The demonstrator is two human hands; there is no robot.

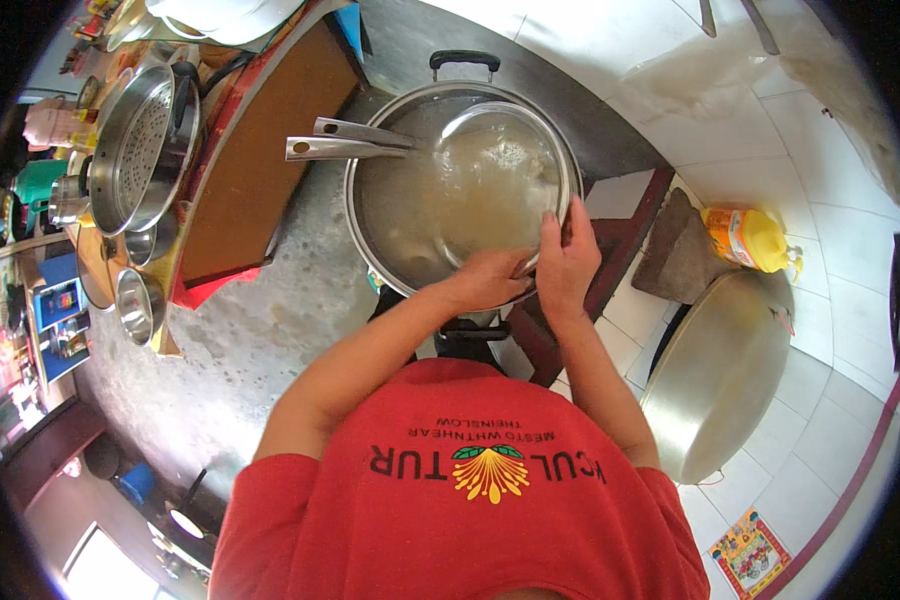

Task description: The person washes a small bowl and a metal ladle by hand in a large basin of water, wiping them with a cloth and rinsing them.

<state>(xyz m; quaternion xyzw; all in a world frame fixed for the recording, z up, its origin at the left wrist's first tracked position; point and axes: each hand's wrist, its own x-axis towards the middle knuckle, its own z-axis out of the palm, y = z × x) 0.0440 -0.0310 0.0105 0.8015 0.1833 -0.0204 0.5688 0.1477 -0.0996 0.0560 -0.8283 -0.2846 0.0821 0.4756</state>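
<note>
A wide steel pot (356, 217) with black handles stands before me, filled with cloudy water. Inside it, a round vessel or lid with a shiny rim (487, 109) sits tilted and partly in the water; I cannot tell which it is. My left hand (499, 276) grips its near edge. On its right edge, my right hand (568, 259) holds the rim, fingers over the top. Two steel utensil handles (345, 148) lean out over the pot's left rim, their heads hidden in the murky water.
At left, a table (262, 142) carries a steel steamer (139, 150) and a steel bowl (136, 304) near its edge. To the right are a yellow pump bottle (754, 238), a stone-like block (675, 255) and a large metal lid (720, 382). White tiled wall (750, 180) borders the right side.
</note>
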